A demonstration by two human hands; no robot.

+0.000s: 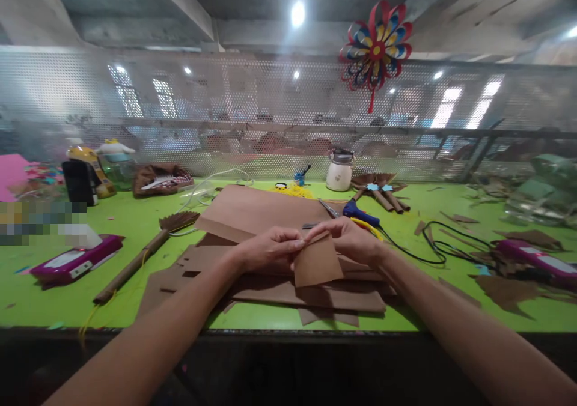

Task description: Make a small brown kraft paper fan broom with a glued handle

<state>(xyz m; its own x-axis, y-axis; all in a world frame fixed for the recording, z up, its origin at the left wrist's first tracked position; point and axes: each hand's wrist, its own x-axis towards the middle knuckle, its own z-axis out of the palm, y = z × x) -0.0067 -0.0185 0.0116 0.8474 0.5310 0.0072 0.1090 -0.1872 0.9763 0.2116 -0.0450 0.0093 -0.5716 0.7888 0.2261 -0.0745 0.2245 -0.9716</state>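
Note:
A small piece of brown paper (319, 263) hangs between my two hands, held along its top edge. My left hand (276, 247) pinches the top left corner between thumb and fingers. The fingers of my right hand (349, 238) are closed on the upper right part of the same piece. Below and behind it lies a pile of brown paper sheets (252, 211), some folded or cut. Scissors (328, 208) rest just beyond my right hand, beside a blue hot glue gun (360, 214).
A rolled brown paper stick with a pleated end (155, 244) lies at left, near a purple power strip (76, 260). A white jug (339, 170), finished paper pieces (383, 193) and yellow shreds (295, 191) stand farther back. A black cable (433, 259) curls at right among paper scraps.

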